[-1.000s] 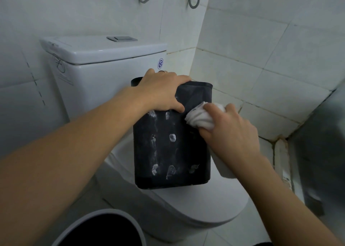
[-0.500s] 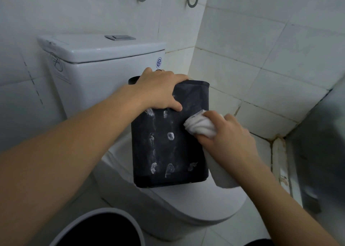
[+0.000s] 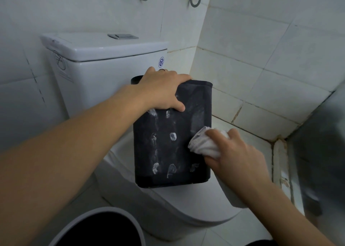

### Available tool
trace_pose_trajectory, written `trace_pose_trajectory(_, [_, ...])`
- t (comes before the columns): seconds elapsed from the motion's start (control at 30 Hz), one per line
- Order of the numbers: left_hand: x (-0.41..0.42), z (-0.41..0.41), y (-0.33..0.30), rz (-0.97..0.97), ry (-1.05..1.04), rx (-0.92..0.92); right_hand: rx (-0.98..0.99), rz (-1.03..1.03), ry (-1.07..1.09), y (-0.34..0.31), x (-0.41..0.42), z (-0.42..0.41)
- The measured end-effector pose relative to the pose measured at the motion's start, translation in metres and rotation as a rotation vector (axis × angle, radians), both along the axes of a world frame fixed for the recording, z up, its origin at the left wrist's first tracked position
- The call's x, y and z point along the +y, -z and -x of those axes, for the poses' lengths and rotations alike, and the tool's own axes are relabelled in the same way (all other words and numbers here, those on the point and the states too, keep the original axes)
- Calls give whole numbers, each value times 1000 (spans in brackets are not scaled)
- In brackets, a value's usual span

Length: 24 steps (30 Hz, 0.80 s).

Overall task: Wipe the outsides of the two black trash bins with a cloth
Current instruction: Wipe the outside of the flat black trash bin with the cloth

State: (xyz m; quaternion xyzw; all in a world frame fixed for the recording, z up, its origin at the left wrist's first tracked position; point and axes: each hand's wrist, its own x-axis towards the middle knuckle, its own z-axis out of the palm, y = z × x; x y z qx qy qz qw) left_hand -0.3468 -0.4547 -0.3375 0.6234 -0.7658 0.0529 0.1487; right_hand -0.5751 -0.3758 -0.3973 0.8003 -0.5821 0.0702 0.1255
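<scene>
The rectangular black plastic trash bin [image 3: 172,133] stood upright on the closed white toilet lid [image 3: 196,204], long axis vertical, its smudged face toward the person. Nearest, the right hand [image 3: 235,152] gripped a bunched white cloth [image 3: 202,145] against its lower right edge. Farther back, the left hand [image 3: 164,89] clasped the rim, thumb on the front.

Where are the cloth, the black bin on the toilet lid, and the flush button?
cloth [image 3: 204,144], head view, on the bunched white folds by the right hand's fingers.
black bin [image 3: 172,148], head view, middle of its smudged front wall.
flush button [image 3: 123,36], head view, centre of the grey plate on the cistern lid.
</scene>
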Motion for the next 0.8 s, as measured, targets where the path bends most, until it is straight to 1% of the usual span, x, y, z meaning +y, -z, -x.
trace_pose_trajectory(0.13, [1,1,1,12,2,-6,-113,110,13,-12,-22,-10])
trace_pose_trajectory(0.23, [1,1,1,24,-2,-15,-156,140,21,-18,-33,-18])
trace_pose_trajectory(0.33, [1,1,1,18,-11,-18,-119,161,-7,-14,-26,-17])
trace_pose_trajectory(0.47, [1,1,0,8,-14,-8,9,88,-46,7,-2,-3])
trace_pose_trajectory(0.57, [3,1,0,12,-7,-6,53,47,-57,12,9,4])
trace_pose_trajectory(0.67, [3,2,-1,11,-6,-1,27,41,-35,2,4,1])
trace_pose_trajectory(0.8, [4,2,-1,13,-1,0,-68,126,-37,-15,-20,-16])
